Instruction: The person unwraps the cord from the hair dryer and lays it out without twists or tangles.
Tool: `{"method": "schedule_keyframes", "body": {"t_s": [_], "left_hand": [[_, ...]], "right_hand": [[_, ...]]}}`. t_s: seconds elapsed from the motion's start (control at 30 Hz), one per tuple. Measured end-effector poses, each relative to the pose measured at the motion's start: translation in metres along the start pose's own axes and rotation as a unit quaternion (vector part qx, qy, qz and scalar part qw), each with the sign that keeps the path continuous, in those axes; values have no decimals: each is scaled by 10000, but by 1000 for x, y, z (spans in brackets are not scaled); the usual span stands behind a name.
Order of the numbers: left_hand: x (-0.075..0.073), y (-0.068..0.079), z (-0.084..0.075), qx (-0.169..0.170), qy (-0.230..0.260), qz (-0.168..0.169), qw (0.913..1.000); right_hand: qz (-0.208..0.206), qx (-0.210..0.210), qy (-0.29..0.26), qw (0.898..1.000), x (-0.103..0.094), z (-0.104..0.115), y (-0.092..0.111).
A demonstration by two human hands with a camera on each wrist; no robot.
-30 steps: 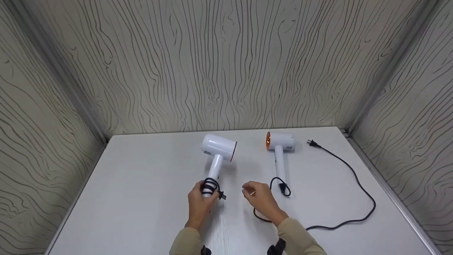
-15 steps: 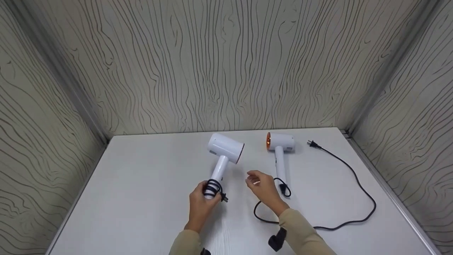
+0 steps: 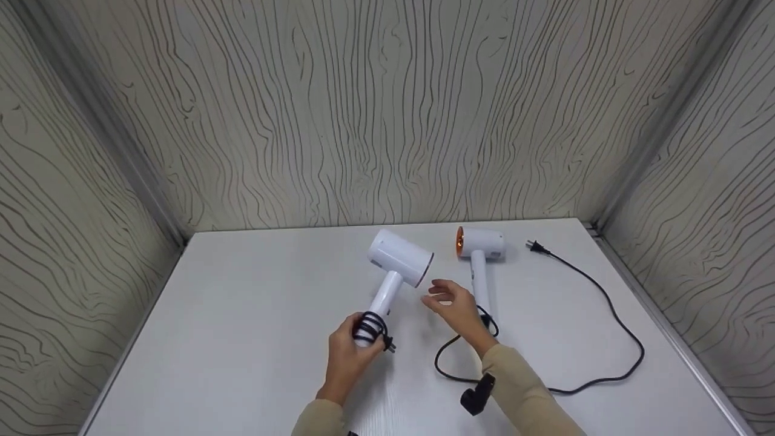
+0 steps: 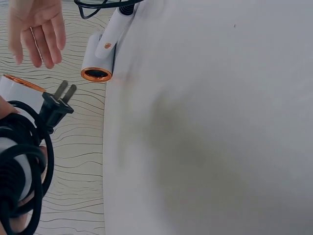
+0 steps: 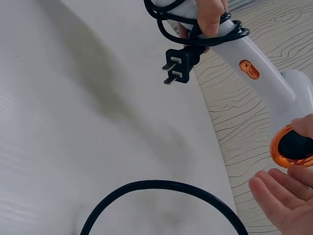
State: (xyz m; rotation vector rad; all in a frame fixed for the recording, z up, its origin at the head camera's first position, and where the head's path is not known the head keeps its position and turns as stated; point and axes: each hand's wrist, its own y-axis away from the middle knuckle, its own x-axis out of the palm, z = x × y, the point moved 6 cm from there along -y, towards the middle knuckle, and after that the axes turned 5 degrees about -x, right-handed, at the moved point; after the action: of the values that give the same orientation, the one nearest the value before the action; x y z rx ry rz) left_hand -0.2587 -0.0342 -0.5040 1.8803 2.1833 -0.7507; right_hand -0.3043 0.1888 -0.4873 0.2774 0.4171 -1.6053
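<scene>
My left hand (image 3: pixel 348 360) grips the lower handle of a white hair dryer (image 3: pixel 399 257), held above the table with its handle slanting. A black cord (image 3: pixel 370 327) is wound several times round that handle. From the coils sticks a two-pin plug (image 5: pixel 179 63), beside the thumb. My right hand (image 3: pixel 455 309) is just below and right of the dryer's orange-rimmed outlet, fingers loosely bent and holding nothing. In the right wrist view, its thumb overlaps the outlet rim (image 5: pixel 282 159); I cannot tell whether they touch.
A second white hair dryer (image 3: pixel 480 269) lies at the back right of the white table (image 3: pixel 254 315). Its black cord (image 3: pixel 607 300) is unwound and loops along the right side, ending in a plug (image 3: pixel 535 246). Wood-patterned walls (image 3: pixel 387 121) stand behind and at both sides.
The left hand has carried the hair dryer to the right, tilting it a little more. My right hand has moved forward and slightly right, nearer the dryer's outlet. The second dryer stays put.
</scene>
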Motion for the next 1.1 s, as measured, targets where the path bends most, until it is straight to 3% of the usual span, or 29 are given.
{"method": "schedule_keyframes", "body": {"t_s": [0.23,0.43,0.57,0.83,1.1], "left_hand": [[1,3,-6,-62,24,203,9998],[2,3,-11,271,-56,200,9994],[3,4,-12,312,-62,279,9991],[5,6,-12,323,78,481,9983],[3,3,-12,617,155,624,9960]], "right_hand": [[164,468,-638,9967,-4,-4,-7],[308,770,-1646,9829,-7,-6,-13],[386,855,-2099,9732,-8,-7,-16],[520,988,-2222,9686,-9,-9,-18],[658,1112,-2172,9675,-10,-10,-19]]}}
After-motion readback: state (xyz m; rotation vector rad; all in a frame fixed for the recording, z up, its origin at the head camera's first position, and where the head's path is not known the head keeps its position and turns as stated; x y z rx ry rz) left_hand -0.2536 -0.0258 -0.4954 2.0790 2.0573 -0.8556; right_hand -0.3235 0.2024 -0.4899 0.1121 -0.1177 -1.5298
